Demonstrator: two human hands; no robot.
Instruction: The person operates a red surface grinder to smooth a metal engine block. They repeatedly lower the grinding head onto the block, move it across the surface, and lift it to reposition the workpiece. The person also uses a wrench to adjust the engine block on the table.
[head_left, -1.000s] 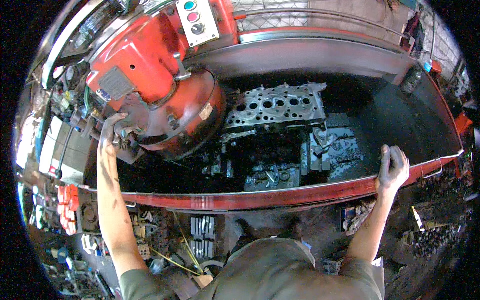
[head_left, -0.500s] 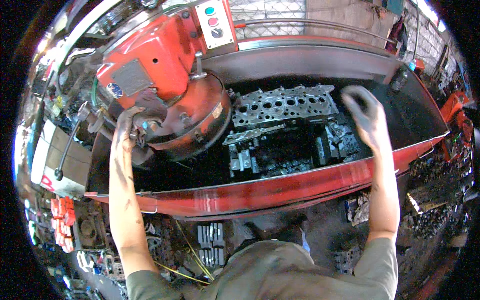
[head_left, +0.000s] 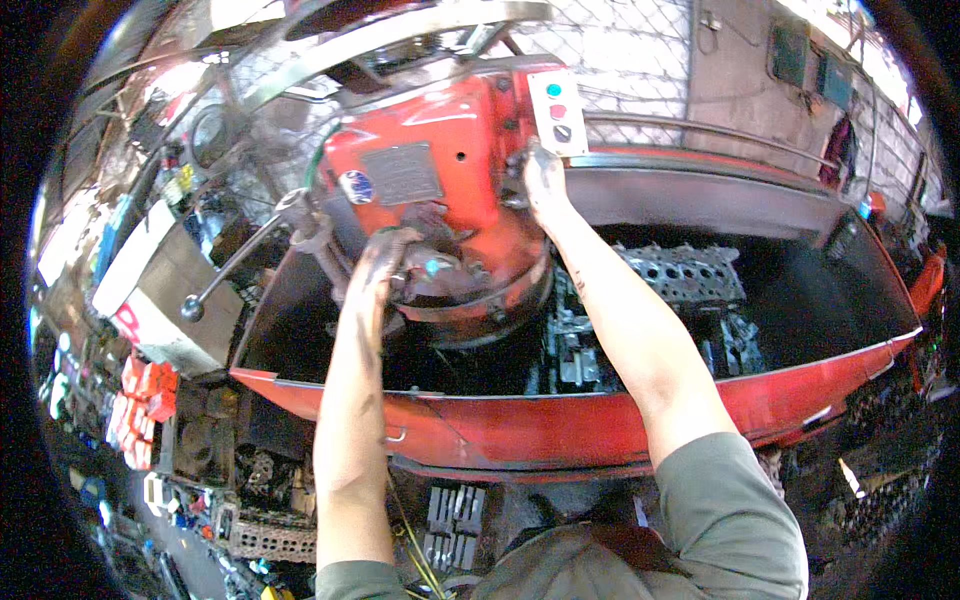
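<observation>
A red surface grinding machine (head_left: 480, 130) stands over a long red trough (head_left: 800, 395). My left hand (head_left: 385, 260), smeared with grease, curls round a dark, dirty hub (head_left: 440, 280) on the front of the machine's head. My right hand (head_left: 543, 183) reaches across to the head's right side, just below the white control panel (head_left: 557, 112). Its fingers close on a small metal lever there, which they mostly hide. A metal cylinder head (head_left: 685, 272) with rows of holes lies in the trough, partly behind my right forearm.
A long lever with a ball knob (head_left: 192, 308) sticks out left of the machine, near a pale box (head_left: 180, 290). Red boxes (head_left: 145, 400) sit at the lower left. Grey metal blocks (head_left: 455, 525) lie on the floor before the trough.
My right hand has left the space beside the cylinder head and crossed left to the small lever. My left hand stays at the hub. The whole view has shifted, with the machine now nearer the middle.
</observation>
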